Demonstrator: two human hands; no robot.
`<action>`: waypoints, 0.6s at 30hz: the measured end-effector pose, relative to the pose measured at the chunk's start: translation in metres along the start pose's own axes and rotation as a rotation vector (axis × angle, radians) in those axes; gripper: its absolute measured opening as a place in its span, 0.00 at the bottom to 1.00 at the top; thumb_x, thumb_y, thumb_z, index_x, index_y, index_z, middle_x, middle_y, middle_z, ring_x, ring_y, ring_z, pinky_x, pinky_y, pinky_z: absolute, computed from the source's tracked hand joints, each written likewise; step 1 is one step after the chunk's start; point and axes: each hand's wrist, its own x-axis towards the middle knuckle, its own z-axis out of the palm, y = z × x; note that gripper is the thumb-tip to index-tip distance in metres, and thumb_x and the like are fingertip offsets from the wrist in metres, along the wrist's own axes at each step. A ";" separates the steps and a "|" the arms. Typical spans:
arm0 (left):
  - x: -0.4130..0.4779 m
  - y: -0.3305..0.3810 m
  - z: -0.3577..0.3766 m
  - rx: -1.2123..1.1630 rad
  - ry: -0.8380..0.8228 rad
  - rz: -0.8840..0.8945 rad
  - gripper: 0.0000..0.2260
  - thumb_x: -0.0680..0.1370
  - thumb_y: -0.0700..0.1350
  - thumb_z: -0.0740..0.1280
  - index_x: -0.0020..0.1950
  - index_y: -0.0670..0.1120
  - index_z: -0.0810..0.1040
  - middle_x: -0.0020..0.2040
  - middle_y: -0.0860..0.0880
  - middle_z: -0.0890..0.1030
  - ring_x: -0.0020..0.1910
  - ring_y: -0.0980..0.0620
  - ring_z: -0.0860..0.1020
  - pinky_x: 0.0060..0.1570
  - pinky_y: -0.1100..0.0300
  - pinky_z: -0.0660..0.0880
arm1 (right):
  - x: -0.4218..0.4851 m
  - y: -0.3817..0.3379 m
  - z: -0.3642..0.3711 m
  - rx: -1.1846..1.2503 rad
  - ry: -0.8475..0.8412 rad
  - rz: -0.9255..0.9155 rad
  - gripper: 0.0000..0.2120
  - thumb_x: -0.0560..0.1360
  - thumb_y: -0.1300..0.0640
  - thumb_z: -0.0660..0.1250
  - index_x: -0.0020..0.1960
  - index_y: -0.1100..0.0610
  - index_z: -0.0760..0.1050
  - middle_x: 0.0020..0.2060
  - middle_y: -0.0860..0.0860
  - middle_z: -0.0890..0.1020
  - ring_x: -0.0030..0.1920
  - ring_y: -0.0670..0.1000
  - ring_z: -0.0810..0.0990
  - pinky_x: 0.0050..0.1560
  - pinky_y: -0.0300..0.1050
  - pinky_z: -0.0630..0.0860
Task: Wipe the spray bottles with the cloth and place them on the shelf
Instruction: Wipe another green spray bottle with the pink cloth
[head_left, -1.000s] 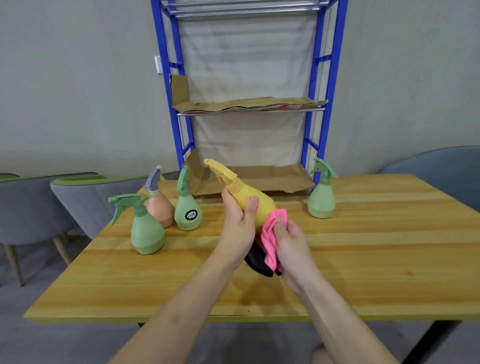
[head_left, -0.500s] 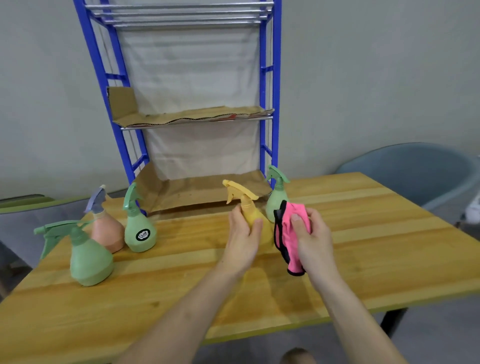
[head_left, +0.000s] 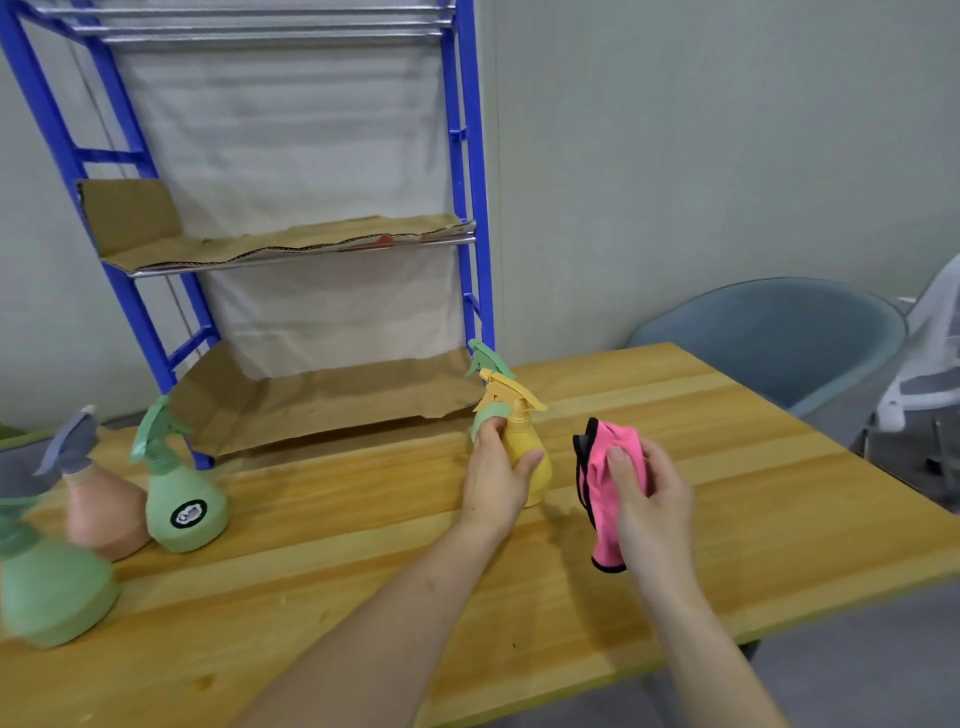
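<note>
Held upright in the left hand (head_left: 496, 486), fingers and thumb curled round its body: a yellow spray bottle (head_left: 521, 434) of smooth matte plastic, pear-shaped, with a matching yellow trigger head. Base low over the wooden table (head_left: 727, 457), near the middle of the top; contact with the surface not clear. Just to its right and apart from it, the right hand (head_left: 654, 512), clutching a bunched pink cloth (head_left: 597, 470), soft-looking and edged in black, thumb pressed into the folds, a loose end hanging below the palm. Directly behind the yellow one, a pale green bottle (head_left: 485, 358), mostly hidden, only its trigger head and a patch of body visible. At the left of the table, three more pear-shaped plastic bottles close together: a labelled green bottle (head_left: 184, 501) bearing a round black-and-white sticker, writing too small to read; a peach bottle (head_left: 104, 512) with a grey-blue trigger head; and a blurred green bottle (head_left: 52, 592) nearest the edge. At the back, a shelf (head_left: 470, 208) with a blue metal frame and silver rails, backed by creased white fabric (head_left: 311, 156), both tiers lined with rough, torn-edged brown cardboard (head_left: 311, 405), the lower sheet level with the tabletop. Beyond the table at right, a rounded grey-blue chair (head_left: 779, 332) and part of a white chair (head_left: 930, 364).
</note>
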 end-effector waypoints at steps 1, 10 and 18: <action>0.002 0.001 0.002 -0.007 0.007 -0.016 0.29 0.80 0.52 0.73 0.76 0.45 0.66 0.74 0.47 0.74 0.72 0.45 0.72 0.68 0.53 0.69 | 0.000 0.003 -0.002 0.002 0.003 0.011 0.08 0.84 0.57 0.65 0.56 0.47 0.82 0.46 0.43 0.87 0.46 0.43 0.85 0.43 0.38 0.79; -0.017 -0.010 -0.021 -0.069 0.066 -0.013 0.25 0.81 0.53 0.71 0.75 0.48 0.69 0.72 0.49 0.75 0.71 0.50 0.74 0.69 0.54 0.71 | -0.017 -0.003 0.013 0.048 -0.038 0.013 0.08 0.84 0.58 0.66 0.56 0.47 0.82 0.45 0.43 0.87 0.43 0.40 0.84 0.40 0.33 0.78; -0.066 -0.065 -0.129 -0.139 0.291 -0.017 0.12 0.84 0.45 0.67 0.67 0.48 0.74 0.60 0.47 0.79 0.54 0.56 0.79 0.58 0.60 0.74 | -0.056 -0.013 0.095 0.060 -0.217 -0.039 0.11 0.83 0.60 0.67 0.54 0.44 0.82 0.48 0.40 0.86 0.48 0.40 0.83 0.47 0.32 0.77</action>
